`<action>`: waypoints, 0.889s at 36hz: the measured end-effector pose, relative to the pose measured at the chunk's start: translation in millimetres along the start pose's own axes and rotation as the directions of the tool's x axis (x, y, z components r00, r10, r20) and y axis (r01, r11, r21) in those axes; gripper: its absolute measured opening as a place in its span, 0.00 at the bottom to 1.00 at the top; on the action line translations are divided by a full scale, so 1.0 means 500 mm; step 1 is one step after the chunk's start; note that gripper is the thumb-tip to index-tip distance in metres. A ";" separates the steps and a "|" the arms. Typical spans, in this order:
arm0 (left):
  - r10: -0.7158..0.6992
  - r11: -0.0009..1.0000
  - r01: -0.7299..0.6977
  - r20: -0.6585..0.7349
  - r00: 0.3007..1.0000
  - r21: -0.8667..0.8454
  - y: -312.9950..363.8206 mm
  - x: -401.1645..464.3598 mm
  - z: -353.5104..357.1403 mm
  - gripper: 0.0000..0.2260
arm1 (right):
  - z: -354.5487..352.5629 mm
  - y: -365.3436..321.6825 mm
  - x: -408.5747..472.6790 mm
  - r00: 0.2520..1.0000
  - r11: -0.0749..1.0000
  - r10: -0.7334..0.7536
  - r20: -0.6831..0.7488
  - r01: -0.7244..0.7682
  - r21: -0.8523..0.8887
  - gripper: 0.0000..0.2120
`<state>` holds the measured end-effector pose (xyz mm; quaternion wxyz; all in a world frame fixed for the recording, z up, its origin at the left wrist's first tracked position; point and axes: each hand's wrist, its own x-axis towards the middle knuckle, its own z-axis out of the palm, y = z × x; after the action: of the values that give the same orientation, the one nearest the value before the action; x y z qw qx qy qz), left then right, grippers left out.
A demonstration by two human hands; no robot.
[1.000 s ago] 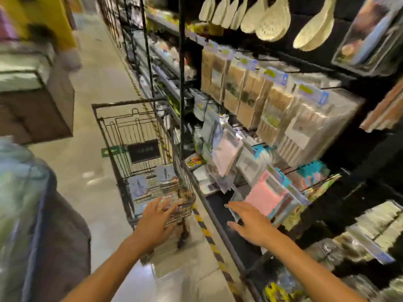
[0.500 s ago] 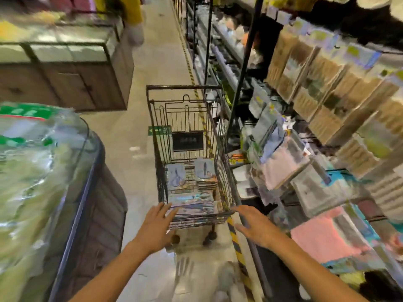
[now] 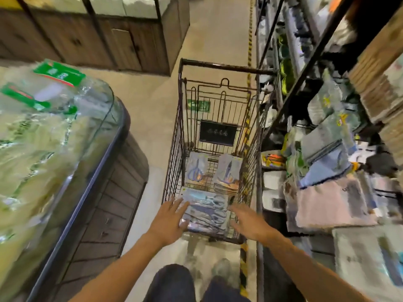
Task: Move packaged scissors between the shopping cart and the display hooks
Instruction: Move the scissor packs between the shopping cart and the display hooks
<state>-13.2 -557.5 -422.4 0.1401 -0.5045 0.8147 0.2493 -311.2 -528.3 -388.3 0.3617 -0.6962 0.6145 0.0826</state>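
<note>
The cart [image 3: 220, 127] stands beside the shelving [image 3: 309, 68] and holds stacks of scissors packs [image 3: 206, 209]: two at the far end, one nearest the person. The left hand [image 3: 169, 221] lies on the near stack's left edge, fingers spread; the right hand [image 3: 248, 221] reaches over its right edge, fingers spread, holding nothing. By my reading much stock is left to hang; no hook shows clearly.

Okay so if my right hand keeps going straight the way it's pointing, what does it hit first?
Most likely the near stack of packaged scissors in the shopping cart. Your right hand points up-left at its right edge, though depth is unclear.
</note>
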 end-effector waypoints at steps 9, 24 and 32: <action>-0.071 0.993 0.072 0.006 0.997 -0.090 -0.019 0.093 0.041 0.32 | -0.008 0.023 0.126 0.992 0.994 0.071 0.104 -0.078 0.072 0.25; -0.068 0.994 0.076 0.091 0.994 -0.085 -0.098 0.266 0.140 0.30 | 0.097 0.123 0.384 0.935 0.977 0.208 0.286 -0.210 -0.027 0.22; -0.108 0.980 0.111 0.028 0.994 -0.166 -0.142 0.349 0.253 0.25 | 0.199 0.159 0.541 0.955 0.987 0.152 0.256 -0.161 0.014 0.21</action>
<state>-31.7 -645.4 -630.8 0.1182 -0.5562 0.7605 0.3136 -288.7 -681.9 -643.7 0.4419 -0.6225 0.6176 0.1889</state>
